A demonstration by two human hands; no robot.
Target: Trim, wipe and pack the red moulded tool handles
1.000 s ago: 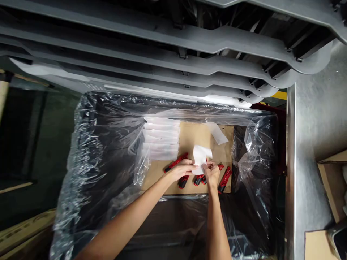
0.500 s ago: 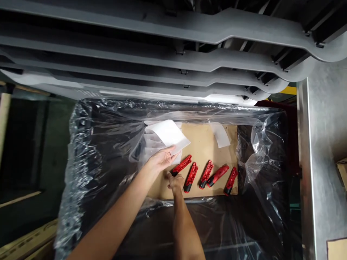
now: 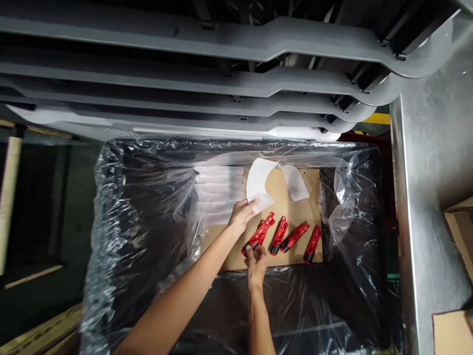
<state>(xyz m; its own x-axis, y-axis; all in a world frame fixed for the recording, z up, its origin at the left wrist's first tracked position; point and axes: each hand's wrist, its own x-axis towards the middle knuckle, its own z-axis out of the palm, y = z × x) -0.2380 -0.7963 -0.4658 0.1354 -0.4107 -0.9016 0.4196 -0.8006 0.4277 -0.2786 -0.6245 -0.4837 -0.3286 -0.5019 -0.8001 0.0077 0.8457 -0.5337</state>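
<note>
Left hand: pinched white sheet.
Red pieces: slanted far-right, just beyond nearer right hand, whose grip was unclear.

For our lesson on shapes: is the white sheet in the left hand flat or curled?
Curled: the white sheet bends in an arc, its long edges curved, beyond the left hand.
</note>
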